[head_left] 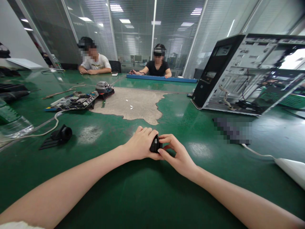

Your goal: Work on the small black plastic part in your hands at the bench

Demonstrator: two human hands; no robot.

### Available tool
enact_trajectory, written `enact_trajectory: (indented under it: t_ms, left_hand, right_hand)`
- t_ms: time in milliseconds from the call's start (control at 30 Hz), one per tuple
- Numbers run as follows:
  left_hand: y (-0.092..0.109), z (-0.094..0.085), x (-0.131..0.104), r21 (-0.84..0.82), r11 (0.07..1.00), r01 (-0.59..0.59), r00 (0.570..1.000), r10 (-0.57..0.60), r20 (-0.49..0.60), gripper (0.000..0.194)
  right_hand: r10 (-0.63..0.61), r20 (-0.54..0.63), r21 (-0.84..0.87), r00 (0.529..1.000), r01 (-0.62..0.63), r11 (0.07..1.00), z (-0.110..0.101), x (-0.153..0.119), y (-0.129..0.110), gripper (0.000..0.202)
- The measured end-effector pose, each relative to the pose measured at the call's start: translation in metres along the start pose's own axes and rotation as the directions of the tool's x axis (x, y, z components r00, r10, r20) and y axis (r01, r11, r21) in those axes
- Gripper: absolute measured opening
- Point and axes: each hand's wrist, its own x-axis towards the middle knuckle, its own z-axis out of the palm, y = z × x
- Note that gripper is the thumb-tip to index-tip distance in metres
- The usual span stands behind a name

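Observation:
A small black object (155, 145) with a light mark on its face is held between both hands, low over the green tabletop; its exact kind cannot be made out. My left hand (141, 143) wraps round it from the left, back of the hand up, hiding much of it. From the other side, the thumb and fingers of my right hand (175, 152) pinch its right edge. Off to the left lies a black plastic part (62, 135) with a round end and a flat base.
A circuit board (77, 101) and a cooler with a fan (104, 88) sit at the left. An open computer case (221, 70) stands at the right. Cables, a clear bottle (14, 122) and a worn bare patch (133, 101) mark the green table. Two people sit opposite.

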Motion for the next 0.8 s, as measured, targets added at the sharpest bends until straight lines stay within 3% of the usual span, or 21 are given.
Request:
enact_trajectory:
  t_ms: [100, 267, 367, 567, 800]
  left_hand:
    - [-0.0001, 0.0, 0.0002, -0.009, 1.0, 0.0, 1.0, 0.0, -0.007, 0.061]
    - [-0.0009, 0.0006, 0.0001, -0.007, 1.0, 0.001, 1.0, -0.001, 0.007, 0.062]
    - [-0.0014, 0.0008, -0.0001, 0.001, 1.0, 0.001, 1.0, -0.001, 0.009, 0.065]
    - [-0.0008, 0.0005, 0.0002, 0.008, 1.0, 0.008, 1.0, -0.008, 0.004, 0.066]
    - [-0.0006, -0.0003, 0.0005, -0.009, 1.0, 0.013, 1.0, -0.013, 0.002, 0.069]
  right_hand:
    - [-0.009, -0.011, -0.026, 1.0, 0.009, 1.0, 0.0, -0.0003, -0.0003, 0.018]
    - [0.092, 0.043, 0.004, 0.995, -0.092, 0.996, 0.0012, 0.0013, 0.0011, 0.034]
    - [0.105, 0.063, 0.033, 0.992, -0.107, 0.994, 0.0013, 0.0013, 0.0009, 0.034]
    - [0.034, -0.026, -0.04, 0.999, -0.035, 0.999, 0.0, -0.0008, 0.0011, 0.016]
    - [0.141, -0.032, 0.015, 0.989, -0.141, 0.99, 0.0017, 0.001, 0.0046, 0.02]
